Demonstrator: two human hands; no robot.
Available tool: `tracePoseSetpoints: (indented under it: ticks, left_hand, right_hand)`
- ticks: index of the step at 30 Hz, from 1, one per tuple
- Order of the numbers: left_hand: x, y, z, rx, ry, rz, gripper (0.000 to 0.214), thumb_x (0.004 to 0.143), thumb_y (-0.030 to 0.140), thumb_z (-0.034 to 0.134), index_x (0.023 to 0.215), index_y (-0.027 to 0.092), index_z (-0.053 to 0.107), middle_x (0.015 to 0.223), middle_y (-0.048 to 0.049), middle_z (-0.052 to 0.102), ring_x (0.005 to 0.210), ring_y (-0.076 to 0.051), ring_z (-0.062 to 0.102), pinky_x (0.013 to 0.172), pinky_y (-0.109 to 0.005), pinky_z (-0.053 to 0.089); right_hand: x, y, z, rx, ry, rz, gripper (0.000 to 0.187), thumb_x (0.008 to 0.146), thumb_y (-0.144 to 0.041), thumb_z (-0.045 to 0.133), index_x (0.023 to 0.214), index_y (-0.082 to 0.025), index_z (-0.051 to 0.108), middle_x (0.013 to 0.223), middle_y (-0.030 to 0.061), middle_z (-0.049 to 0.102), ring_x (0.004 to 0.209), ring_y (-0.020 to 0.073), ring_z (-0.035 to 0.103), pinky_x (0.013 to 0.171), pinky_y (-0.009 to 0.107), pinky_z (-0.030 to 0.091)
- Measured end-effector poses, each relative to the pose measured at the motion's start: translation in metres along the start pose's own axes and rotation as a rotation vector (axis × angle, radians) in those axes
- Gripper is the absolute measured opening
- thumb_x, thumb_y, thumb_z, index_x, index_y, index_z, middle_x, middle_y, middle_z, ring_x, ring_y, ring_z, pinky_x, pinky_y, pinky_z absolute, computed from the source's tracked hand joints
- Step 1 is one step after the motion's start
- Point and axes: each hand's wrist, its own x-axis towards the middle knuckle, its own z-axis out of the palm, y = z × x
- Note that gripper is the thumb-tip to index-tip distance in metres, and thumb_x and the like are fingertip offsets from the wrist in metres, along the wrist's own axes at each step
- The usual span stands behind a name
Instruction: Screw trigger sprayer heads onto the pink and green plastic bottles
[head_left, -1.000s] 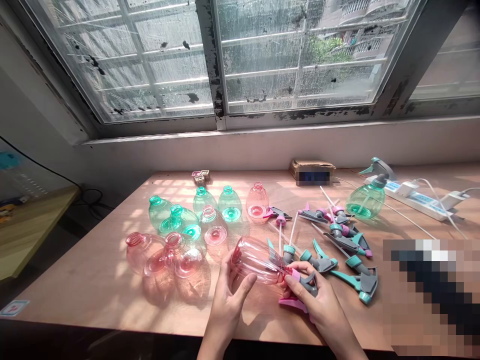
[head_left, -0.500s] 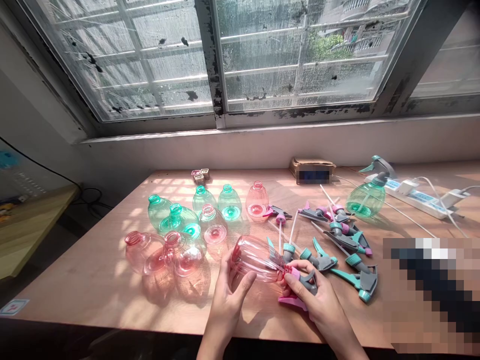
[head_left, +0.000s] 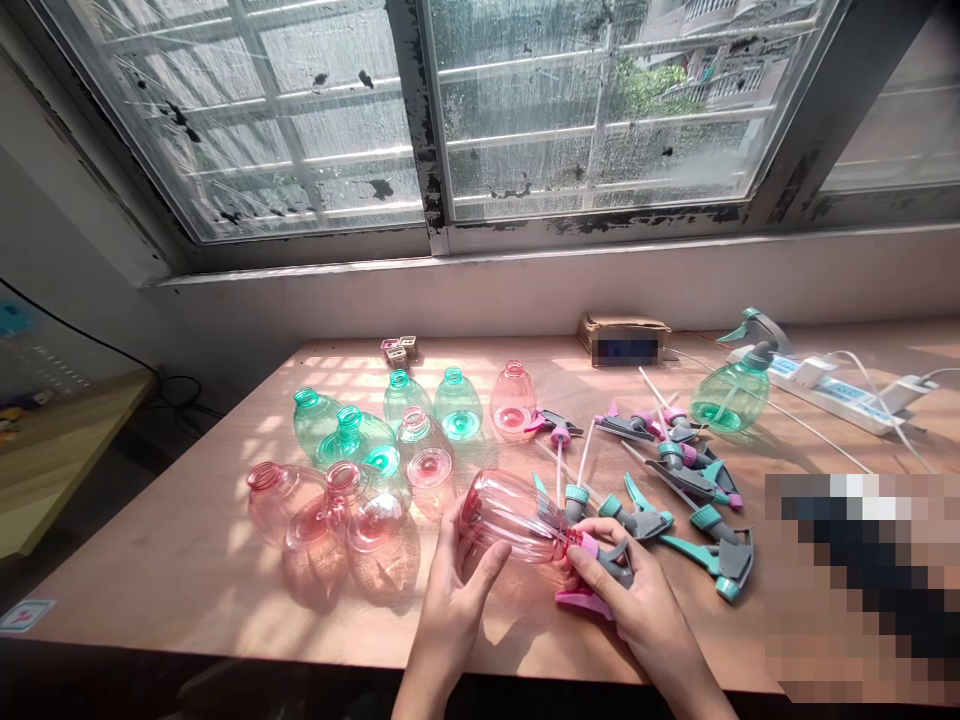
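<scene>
My left hand (head_left: 457, 590) is wrapped round a clear pink bottle (head_left: 510, 515) that lies on its side just above the wooden table (head_left: 187, 580). At the bottle's neck my right hand (head_left: 630, 590) grips a grey and pink trigger spray head (head_left: 600, 572). Both hands are at the table's near edge, in the middle.
Several empty pink (head_left: 330, 505) and teal bottles (head_left: 352, 435) stand or lie to the left. Loose spray heads with tubes (head_left: 690, 480) lie to the right. A finished teal spray bottle (head_left: 731, 392), a power strip (head_left: 832, 395) with cables and a cardboard box (head_left: 624, 335) sit at the back.
Almost nothing: both hands keep their hold on the bottle and spray head, with only a slight shift of the fingers and the view.
</scene>
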Motion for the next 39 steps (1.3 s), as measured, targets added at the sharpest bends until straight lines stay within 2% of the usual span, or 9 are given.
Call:
tracePoseSetpoints:
  ticks: [39]
  left_hand:
    - [-0.0009,0.0023,0.0014,0.012,-0.001,-0.028,0.069,0.088,0.046,0.081,0.149,0.028,0.055,0.156,-0.0106,0.062,0.151,-0.035,0.05,0.124,-0.047,0.042]
  right_hand:
    - [0.0009,0.0014,-0.0006,0.001,-0.006,-0.005,0.046,0.083,-0.058,0.089,0.104,-0.021,0.07,0.083,0.003,0.076,0.078,0.0209,0.072,0.072,0.035,0.07]
